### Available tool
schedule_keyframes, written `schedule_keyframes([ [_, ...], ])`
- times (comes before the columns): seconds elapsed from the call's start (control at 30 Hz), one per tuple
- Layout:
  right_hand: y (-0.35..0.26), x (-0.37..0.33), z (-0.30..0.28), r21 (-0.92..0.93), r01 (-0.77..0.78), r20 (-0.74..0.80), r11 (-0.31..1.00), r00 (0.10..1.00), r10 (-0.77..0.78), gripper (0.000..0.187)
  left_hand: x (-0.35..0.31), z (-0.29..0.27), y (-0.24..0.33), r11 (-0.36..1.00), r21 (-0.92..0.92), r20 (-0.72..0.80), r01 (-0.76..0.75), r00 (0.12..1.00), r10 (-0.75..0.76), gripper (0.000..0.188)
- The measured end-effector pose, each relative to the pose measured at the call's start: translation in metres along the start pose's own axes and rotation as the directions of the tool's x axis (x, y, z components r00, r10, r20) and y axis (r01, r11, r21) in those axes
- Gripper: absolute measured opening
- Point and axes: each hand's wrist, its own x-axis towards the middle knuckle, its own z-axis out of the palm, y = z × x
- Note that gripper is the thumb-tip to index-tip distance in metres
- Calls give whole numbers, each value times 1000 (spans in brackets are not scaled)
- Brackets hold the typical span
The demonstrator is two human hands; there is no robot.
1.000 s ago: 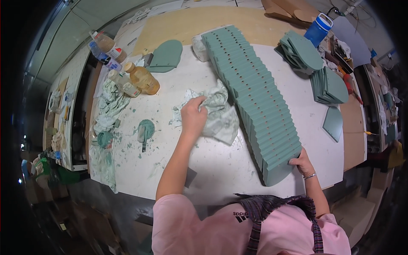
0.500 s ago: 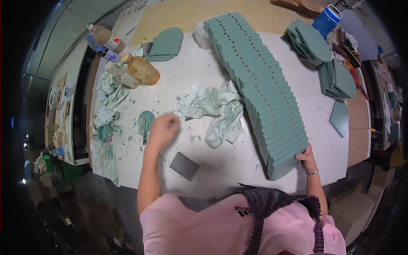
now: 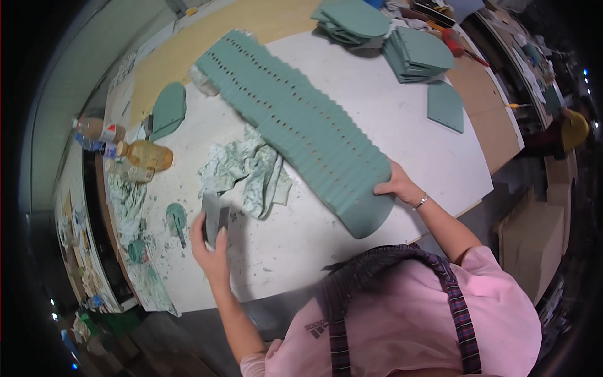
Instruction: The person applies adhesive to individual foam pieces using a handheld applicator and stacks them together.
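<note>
Now the left hand [image 3: 210, 244] grips a grey block [image 3: 215, 212] toward the near-left corner of the table [image 3: 433, 176]; the right hand [image 3: 401, 184], fingers partly hidden, holds the green panels [image 3: 301, 125] by the near edge. The shirt [image 3: 402, 314] bears dark print; the bottle label [image 3: 109, 132] is too small for reading.

My table [image 3: 440, 169] has a white top, flecked with green on my left. A long row of green panels [image 3: 301, 125] slants across it, with a crumpled rag [image 3: 235, 164] just beside. Over to my left I have bottles [image 3: 151, 155], a stained cloth [image 3: 125, 200] and a lone rounded panel [image 3: 169, 108]; far right, two panel stacks [image 3: 424, 49] and another single panel [image 3: 445, 104].
</note>
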Motion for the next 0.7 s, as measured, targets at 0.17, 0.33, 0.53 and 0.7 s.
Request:
schedule_keyframes([
  [0.17, -1, 6, -10, -29, 63, 106, 998, 993, -59, 89, 44, 152, 160, 780, 44, 390, -624, 730, 561, 51],
  [0.33, 9, 16, -6, -132, 58, 150, 990, 988, -38, 90, 94, 215, 193, 503, 148, 648, -852, 467, 601, 43],
  [0.53, 15, 12, -16, -68, 159, 54, 985, 986, -155, 97, 100, 218, 211, 509, 14, 652, -861, 393, 648, 36],
  [0.7, 18, 20, -12, -218, 228, 82, 949, 973, -215, 107, 170, 212, 194, 474, 427, 538, -770, 638, 551, 37],
])
